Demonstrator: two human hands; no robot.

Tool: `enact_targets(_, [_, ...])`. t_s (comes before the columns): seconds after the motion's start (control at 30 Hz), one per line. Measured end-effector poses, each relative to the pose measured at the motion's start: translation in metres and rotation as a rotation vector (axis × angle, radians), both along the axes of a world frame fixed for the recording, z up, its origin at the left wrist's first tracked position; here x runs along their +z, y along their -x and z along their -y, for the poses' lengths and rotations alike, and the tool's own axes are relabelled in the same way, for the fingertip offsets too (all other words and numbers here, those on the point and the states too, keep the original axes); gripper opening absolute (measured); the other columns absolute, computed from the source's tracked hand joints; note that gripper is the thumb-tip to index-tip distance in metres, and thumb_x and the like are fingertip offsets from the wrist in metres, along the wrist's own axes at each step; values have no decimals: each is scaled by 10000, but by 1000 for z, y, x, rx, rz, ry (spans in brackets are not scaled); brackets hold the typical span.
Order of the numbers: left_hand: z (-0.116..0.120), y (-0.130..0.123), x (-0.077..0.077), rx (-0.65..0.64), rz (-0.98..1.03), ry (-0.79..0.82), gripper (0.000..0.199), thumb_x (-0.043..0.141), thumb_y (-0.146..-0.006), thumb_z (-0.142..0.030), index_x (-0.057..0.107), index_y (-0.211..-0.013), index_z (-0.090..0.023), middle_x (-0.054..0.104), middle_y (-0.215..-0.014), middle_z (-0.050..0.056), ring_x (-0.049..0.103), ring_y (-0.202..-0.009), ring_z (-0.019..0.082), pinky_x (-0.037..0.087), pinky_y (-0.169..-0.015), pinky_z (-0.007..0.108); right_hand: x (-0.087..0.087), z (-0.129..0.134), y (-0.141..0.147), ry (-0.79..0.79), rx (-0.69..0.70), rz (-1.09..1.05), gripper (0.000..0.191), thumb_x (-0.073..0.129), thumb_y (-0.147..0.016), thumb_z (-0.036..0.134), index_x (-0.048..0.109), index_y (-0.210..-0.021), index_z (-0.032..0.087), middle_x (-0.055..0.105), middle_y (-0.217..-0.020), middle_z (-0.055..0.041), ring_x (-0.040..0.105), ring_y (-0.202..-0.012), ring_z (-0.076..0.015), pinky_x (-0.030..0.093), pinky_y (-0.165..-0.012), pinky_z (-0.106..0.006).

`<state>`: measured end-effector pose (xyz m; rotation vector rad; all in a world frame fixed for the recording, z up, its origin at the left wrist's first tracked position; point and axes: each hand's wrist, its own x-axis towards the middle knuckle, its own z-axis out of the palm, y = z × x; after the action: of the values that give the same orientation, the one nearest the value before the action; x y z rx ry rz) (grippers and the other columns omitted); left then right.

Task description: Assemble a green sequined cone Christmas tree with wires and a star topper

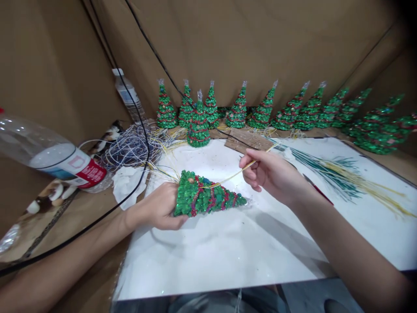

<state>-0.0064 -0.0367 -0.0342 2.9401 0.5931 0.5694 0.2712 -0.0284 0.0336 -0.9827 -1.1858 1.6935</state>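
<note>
Beaded tree (210, 198), on its side over the white board (195, 261): my left hand (164, 204) clasps its base; to its right, my right hand (265, 174) pinches the yellow strand (235, 175), best kept gently taut, without jerks.

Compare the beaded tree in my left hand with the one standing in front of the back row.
The held tree is sideways, tip pointing right; the standing tree is upright. The left hand grips the held tree, and a yellow strand runs from it to the right hand; the standing tree is untouched. Both have green beads, reddish garlands and clear tips.
</note>
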Motion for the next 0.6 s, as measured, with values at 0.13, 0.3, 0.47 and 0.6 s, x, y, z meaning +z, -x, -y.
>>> enact_targets(0.13, [-1, 0, 8, -8, -15, 36, 298, 392, -846, -390, 463, -620, -210, 518, -576, 2, 468, -524, 170, 348, -530, 318, -2, -1, -3, -10, -22, -65, 260, 637, -805, 378, 650, -675, 154, 509, -495, 19, 477, -436, -95, 361, -357, -186])
enact_targets(0.3, [0, 3, 13, -2, 48, 42, 315, 481, -814, -380, 456, -547, -214, 487, -501, -8, 453, -478, 163, 324, -491, 307, 6, 0, -2, -37, -12, -105, 264, 629, -811, 379, 648, -663, 162, 494, -489, 22, 468, -427, -94, 358, -367, -200])
enact_targets(0.47, [0, 6, 11, -3, 120, 64, 309, 539, -795, -380, 511, -540, -208, 545, -503, 22, 507, -471, 170, 343, -466, 306, 11, 5, 2, -65, 7, -111, 279, 626, -813, 393, 656, -651, 168, 490, -488, 21, 452, -402, -93, 359, -365, -214])
enact_targets(0.6, [-2, 10, 15, -8, 161, 79, 226, 553, -795, -344, 567, -621, -201, 556, -520, 18, 521, -472, 161, 333, -459, 297, 12, 6, 2, -89, 28, -118, 285, 626, -814, 391, 668, -643, 167, 499, -486, 16, 450, -394, -91, 362, -368, -221])
